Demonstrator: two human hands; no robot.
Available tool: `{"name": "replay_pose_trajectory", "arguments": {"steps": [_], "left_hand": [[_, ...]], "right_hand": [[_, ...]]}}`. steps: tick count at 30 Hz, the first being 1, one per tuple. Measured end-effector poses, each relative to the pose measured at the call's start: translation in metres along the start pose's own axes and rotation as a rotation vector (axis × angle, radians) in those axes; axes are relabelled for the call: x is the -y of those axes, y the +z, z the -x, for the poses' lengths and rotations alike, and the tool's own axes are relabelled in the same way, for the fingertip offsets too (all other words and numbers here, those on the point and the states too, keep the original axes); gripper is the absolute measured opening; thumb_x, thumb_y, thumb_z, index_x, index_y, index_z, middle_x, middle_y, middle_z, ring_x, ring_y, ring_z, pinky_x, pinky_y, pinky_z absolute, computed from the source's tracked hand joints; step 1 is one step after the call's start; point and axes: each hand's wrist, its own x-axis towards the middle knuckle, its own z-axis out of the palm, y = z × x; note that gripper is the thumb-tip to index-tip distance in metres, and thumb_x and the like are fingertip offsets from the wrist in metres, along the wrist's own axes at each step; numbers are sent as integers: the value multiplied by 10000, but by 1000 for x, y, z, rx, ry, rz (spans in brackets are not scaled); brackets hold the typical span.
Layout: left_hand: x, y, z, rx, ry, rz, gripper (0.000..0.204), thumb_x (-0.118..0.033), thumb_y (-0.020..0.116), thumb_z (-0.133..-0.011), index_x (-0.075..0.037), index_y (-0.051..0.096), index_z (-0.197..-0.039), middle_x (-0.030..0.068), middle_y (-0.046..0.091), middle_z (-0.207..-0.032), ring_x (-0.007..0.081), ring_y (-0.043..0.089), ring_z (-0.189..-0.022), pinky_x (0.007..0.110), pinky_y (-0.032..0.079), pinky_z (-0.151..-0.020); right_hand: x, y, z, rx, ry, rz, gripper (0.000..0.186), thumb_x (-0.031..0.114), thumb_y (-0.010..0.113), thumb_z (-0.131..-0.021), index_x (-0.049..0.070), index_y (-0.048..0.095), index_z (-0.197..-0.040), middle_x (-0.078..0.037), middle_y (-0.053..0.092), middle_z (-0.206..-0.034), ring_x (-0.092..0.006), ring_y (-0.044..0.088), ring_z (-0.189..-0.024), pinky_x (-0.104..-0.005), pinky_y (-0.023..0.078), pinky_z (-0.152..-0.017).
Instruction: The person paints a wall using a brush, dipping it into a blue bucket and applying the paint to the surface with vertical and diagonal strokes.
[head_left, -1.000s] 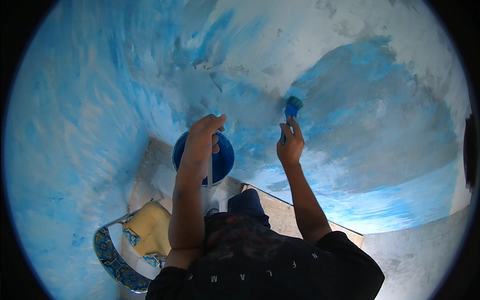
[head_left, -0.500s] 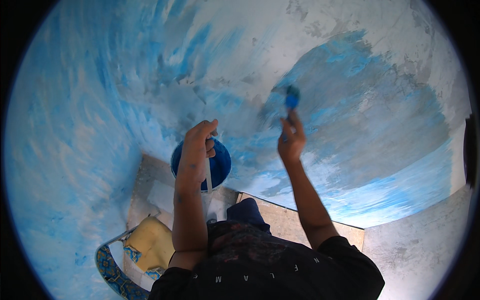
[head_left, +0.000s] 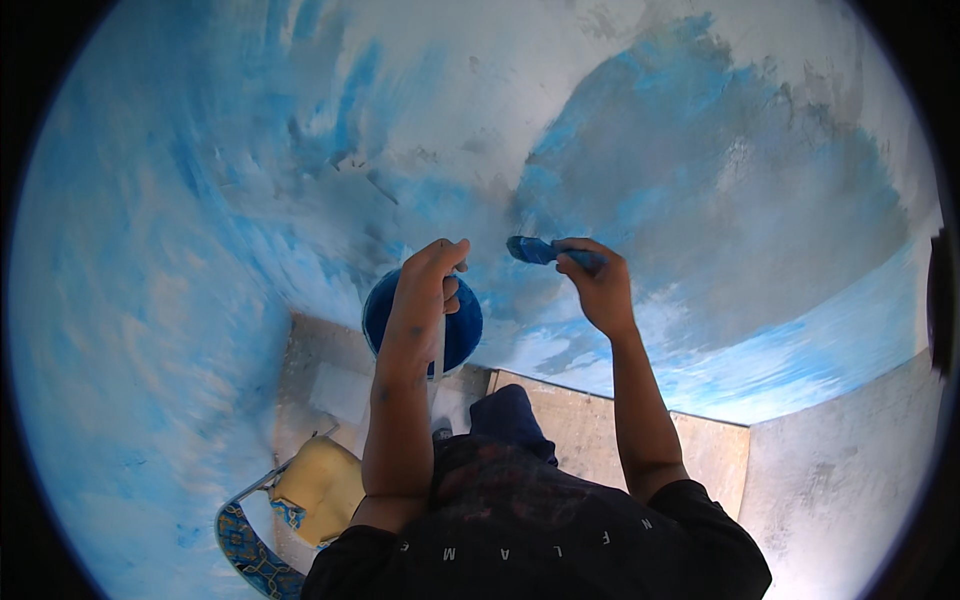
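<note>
Left hand (head_left: 430, 282): fingers curled round the pale handle (head_left: 438, 355) of the blue bucket (head_left: 467, 322), which hangs under the fist. Right hand (head_left: 604, 292): fingers pinching the blue paintbrush (head_left: 537, 250), bristles pointing left, up and right of the bucket, apart from it. Can't tell if bristles touch the blue-grey painted wall (head_left: 720, 220). Writing: one row of spaced white capitals, inverted, across the black shirt (head_left: 530, 505). Yellow-seated chair (head_left: 322, 490) lower left.
</note>
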Motion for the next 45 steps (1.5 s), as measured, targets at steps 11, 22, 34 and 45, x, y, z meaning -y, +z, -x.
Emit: {"name": "replay_pose_trajectory", "arguments": {"steps": [11, 22, 34, 45], "left_hand": [[13, 31, -2, 195, -84, 71, 270, -306, 645, -947, -130, 501, -801, -52, 404, -779, 38, 257, -575, 239, 212, -530], [23, 60, 7, 273, -124, 71, 269, -294, 659, -942, -126, 513, -791, -42, 455, -797, 35, 259, -572, 233, 215, -529], [27, 55, 17, 221, -107, 76, 276, -310, 662, -938, -119, 520, -798, -48, 400, -758, 41, 267, -583, 235, 226, -543], [33, 50, 27, 138, -94, 104, 252, -302, 676, -926, -127, 525, -827, -44, 430, -791, 41, 277, -586, 235, 232, -544]], "right_hand": [[10, 46, 46, 103, 33, -52, 238, 97, 775, -858, -37, 685, -1033, -150, 713, -881, -225, 713, -797, -326, 574, -719], [-2, 63, 51, 267, 53, 484, 162, 168, 702, -845, 49, 691, -953, -206, 709, -872, -429, 685, -843, -514, 545, -754], [14, 23, 97, -109, 75, -1, 209, 75, 745, -884, -9, 685, -1065, -174, 730, -924, -227, 710, -746, -329, 556, -663], [-5, 2, 125, -227, 147, -579, 213, 43, 623, -997, -57, 585, -1182, -176, 715, -1101, -209, 730, -913, -320, 590, -833]]}}
